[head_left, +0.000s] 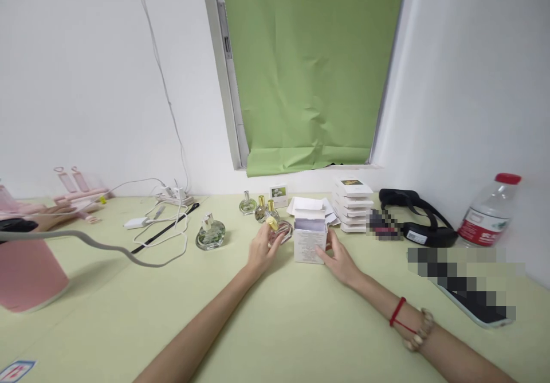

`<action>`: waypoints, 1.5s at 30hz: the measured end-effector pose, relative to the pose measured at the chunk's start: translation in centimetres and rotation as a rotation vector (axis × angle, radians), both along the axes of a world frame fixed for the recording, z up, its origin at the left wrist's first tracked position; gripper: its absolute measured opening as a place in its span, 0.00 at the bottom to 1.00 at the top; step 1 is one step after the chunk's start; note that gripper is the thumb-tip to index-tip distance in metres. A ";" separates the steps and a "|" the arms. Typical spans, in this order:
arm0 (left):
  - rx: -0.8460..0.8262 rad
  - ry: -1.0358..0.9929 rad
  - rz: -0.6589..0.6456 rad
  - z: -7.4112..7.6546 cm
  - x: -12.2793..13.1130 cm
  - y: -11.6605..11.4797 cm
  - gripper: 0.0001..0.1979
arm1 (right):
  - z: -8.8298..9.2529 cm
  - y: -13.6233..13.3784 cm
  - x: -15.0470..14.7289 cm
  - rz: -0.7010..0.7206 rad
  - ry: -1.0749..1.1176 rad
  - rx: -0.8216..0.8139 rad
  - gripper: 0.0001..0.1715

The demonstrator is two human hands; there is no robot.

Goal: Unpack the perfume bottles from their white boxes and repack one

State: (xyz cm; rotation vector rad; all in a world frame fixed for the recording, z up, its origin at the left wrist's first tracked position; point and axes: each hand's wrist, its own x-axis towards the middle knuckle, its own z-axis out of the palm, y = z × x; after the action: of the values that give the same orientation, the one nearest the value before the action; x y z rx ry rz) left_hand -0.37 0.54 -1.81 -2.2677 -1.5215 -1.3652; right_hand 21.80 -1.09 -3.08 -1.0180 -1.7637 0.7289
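Observation:
My left hand (260,251) is closed round a clear glass perfume bottle (283,231) with a gold cap, low over the table and just left of a white box. That white carton (309,246) stands upright with its top flaps up and small print on its front. My right hand (339,257) grips the carton's right side, thumb on the front face. Behind my left hand stand two small gold-capped bottles (260,210). Near them are a silver-capped bottle (247,204) and a small white box with a flower picture (279,195). A larger silver-capped perfume bottle (210,233) sits farther left.
Flattened white cartons (330,212) lie behind the box, beside a stack of white boxes (352,205). To the right are a black headset (425,225), a water bottle (485,214) and a phone (472,300). Cables (172,217) and a pink container (32,274) occupy the left; another person's hand (54,219) shows there.

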 end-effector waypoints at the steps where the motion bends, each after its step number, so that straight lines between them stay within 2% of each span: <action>1: 0.017 -0.072 -0.033 0.0 0.0 0.0 0.12 | 0.0 0.0 0.0 0.008 0.010 -0.002 0.28; 3: 0.082 -0.204 -0.108 0.1 0.3 -0.2 0.13 | 0.0 0.1 -0.1 0.043 0.017 -0.010 0.28; 6: 0.263 -0.307 -0.173 0.9 0.9 -0.8 0.14 | 0.2 -0.1 -0.2 0.093 0.002 -0.015 0.25; 9: 0.487 -0.279 -0.210 2.4 1.4 -1.7 0.13 | 0.6 -0.5 -0.4 0.127 -0.021 -0.014 0.24; 13: 0.595 -0.204 -0.283 3.8 2.0 -3.0 0.14 | 1.0 -1.0 -0.6 0.167 -0.035 -0.004 0.24; 16: 0.564 -0.087 -0.291 4.0 2.5 -3.8 0.15 | 1.0 -1.1 -0.6 0.187 -0.048 -0.001 0.25; 20: 0.470 -0.002 -0.220 3.7 3.1 -4.4 0.15 | 0.9 -1.1 -0.7 0.206 -0.060 0.023 0.25; 25: 0.287 -0.160 -0.098 3.8 3.6 -4.6 0.09 | 1.0 -1.2 -0.8 0.209 -0.092 0.050 0.26; 30: 0.163 -0.265 -0.052 4.0 3.6 -4.4 0.13 | 1.1 -1.4 -0.8 0.244 -0.099 0.043 0.28; 37: 0.116 -0.234 -0.137 4.8 3.7 -4.9 0.12 | 1.2 -1.6 -0.8 0.250 -0.103 0.049 0.26; 45: 0.118 -0.104 -0.186 3.8 3.9 -4.4 0.12 | 1.5 -1.8 -1.0 0.259 -0.089 -0.015 0.24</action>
State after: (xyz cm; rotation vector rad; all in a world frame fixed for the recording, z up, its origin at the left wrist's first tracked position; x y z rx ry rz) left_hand 3.49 -3.82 1.98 -2.3477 -1.2444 -1.5986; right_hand 20.84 -2.85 -1.56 -0.8515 -1.9935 0.8685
